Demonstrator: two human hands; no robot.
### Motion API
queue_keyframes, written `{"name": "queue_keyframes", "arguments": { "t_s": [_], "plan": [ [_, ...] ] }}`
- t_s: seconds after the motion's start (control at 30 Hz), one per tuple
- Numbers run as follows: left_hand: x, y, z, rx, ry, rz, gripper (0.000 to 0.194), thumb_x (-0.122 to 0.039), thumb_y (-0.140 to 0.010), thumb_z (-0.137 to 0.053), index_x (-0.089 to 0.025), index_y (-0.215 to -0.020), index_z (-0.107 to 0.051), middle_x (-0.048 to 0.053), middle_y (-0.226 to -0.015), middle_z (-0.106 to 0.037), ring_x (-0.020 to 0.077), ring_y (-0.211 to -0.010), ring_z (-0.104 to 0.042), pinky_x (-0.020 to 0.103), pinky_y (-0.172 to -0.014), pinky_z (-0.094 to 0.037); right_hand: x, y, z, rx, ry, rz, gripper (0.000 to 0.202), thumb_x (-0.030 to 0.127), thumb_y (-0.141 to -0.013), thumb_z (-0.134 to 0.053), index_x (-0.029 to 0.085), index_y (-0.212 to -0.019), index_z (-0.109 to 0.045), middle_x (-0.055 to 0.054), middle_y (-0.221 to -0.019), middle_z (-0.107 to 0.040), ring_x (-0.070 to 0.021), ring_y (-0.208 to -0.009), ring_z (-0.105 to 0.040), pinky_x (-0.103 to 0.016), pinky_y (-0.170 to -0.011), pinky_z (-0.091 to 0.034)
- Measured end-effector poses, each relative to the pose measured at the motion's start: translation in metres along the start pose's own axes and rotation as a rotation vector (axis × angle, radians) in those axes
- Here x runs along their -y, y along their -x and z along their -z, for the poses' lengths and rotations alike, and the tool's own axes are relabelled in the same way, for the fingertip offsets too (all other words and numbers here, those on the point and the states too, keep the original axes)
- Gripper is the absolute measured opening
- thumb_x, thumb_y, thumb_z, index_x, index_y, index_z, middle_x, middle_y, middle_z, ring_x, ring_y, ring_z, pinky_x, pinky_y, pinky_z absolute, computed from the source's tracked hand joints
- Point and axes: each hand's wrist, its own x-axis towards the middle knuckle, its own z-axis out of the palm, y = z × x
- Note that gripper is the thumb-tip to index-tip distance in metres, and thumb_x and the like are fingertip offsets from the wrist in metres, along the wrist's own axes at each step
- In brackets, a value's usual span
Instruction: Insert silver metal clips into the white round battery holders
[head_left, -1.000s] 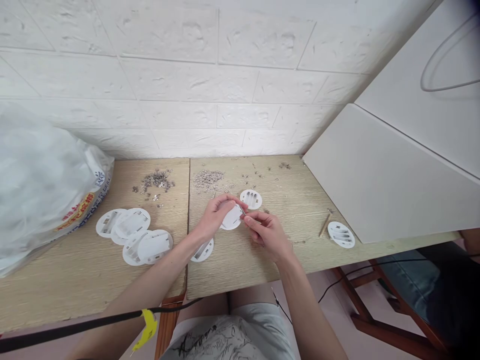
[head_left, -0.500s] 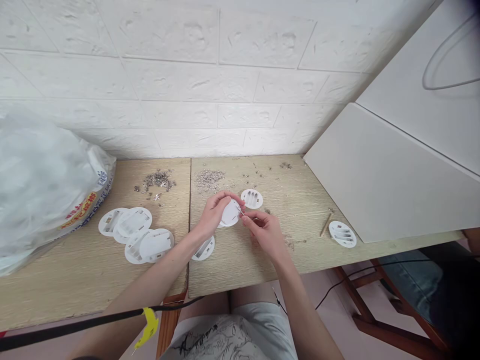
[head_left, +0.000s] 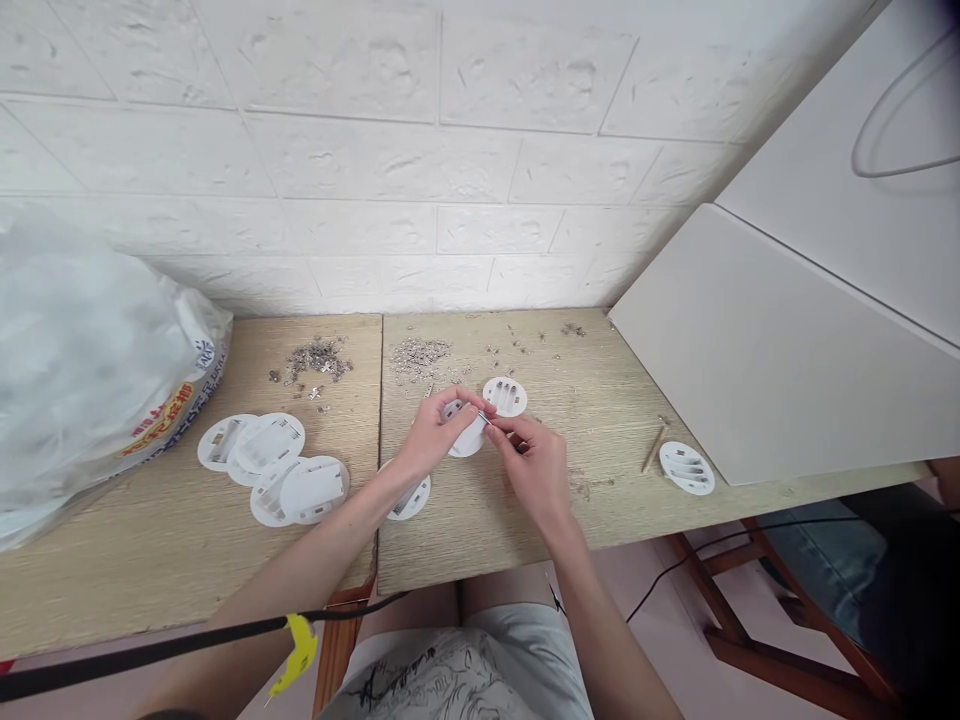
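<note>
White disc [head_left: 466,442] lies 7–8 o'clock of slotted disc [head_left: 505,397], left hand [head_left: 435,428] pinching it, right hand [head_left: 534,460] pinching thin metallic piece [head_left: 484,418] at its 2 o'clock; probably light, stiff, slick, best held by rim.

The handheld round plastic disc [head_left: 469,438] is white, the thin metal rod [head_left: 484,418] against it silvery. Loose metal bits [head_left: 420,358] show grey over the pale tan, wood-grained tabletop [head_left: 480,530]. The white wall [head_left: 360,150] carries a brick pattern; the translucent whitish plastic bag [head_left: 90,350], red, yellow and blue print.
</note>
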Motion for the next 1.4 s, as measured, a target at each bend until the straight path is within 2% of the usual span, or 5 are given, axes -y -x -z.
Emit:
{"name": "queue_keyframes", "arguments": {
  "t_s": [0.27, 0.47, 0.77, 1.13, 1.4],
  "plan": [
    [0.002, 0.0, 0.001, -0.008, -0.093, -0.009, 0.018, -0.034, -0.078, -0.06, -0.016, -0.079, -0.064, 0.006, -0.09, -0.07, 0.0172, -0.082, -0.064, 0.028, -0.07, -0.049, -0.001, -0.001, -0.001, 0.088, -0.348, -0.335, 0.028, 0.042, -0.071, -0.067, 0.015, -0.078, -0.067, -0.001, -0.058, -0.06, -0.009, -0.043, -0.043, -0.022, -0.041, -0.032],
    [0.001, -0.001, 0.002, -0.013, -0.107, -0.02, 0.019, -0.034, -0.077, -0.061, -0.016, -0.079, -0.065, 0.006, -0.088, -0.071, 0.018, -0.083, -0.064, 0.03, -0.075, -0.049, -0.007, -0.002, -0.004, 0.102, -0.49, -0.396, 0.028, 0.041, -0.066, -0.072, 0.016, -0.077, -0.067, 0.003, -0.05, -0.051, -0.0071, -0.042, -0.038, -0.021, -0.039, -0.027],
    [0.006, -0.001, -0.001, 0.034, 0.239, -0.02, 0.03, -0.036, -0.08, -0.061, -0.019, -0.104, -0.056, 0.01, -0.106, -0.068, 0.0214, -0.096, -0.064, 0.032, -0.076, -0.052, -0.005, 0.003, -0.003, 0.104, -0.573, -0.357, 0.037, 0.042, -0.071, -0.068, 0.02, -0.1, -0.065, -0.003, -0.085, -0.064, -0.0046, -0.045, -0.04, -0.02, -0.039, -0.031],
    [0.002, 0.001, -0.005, -0.05, 0.266, 0.019, 0.029, -0.039, -0.079, -0.061, -0.017, -0.098, -0.06, 0.011, -0.104, -0.069, 0.0212, -0.086, -0.067, 0.033, -0.071, -0.054, -0.002, 0.006, 0.001, 0.028, 0.027, 0.022, 0.028, 0.038, -0.091, -0.044, 0.02, -0.101, -0.064, -0.002, -0.075, -0.067, -0.0133, -0.065, -0.059, -0.025, -0.061, -0.041],
    [0.001, 0.001, -0.006, -0.043, 0.222, 0.019, 0.027, -0.039, -0.081, -0.058, -0.016, -0.094, -0.062, 0.011, -0.101, -0.069, 0.0226, -0.089, -0.067, 0.034, -0.073, -0.054, 0.001, 0.006, 0.006, -0.014, 0.32, 0.136, 0.033, 0.04, -0.092, -0.044, 0.02, -0.092, -0.07, -0.005, -0.083, -0.07, -0.0146, -0.066, -0.061, -0.024, -0.057, -0.036]
  ]
}}
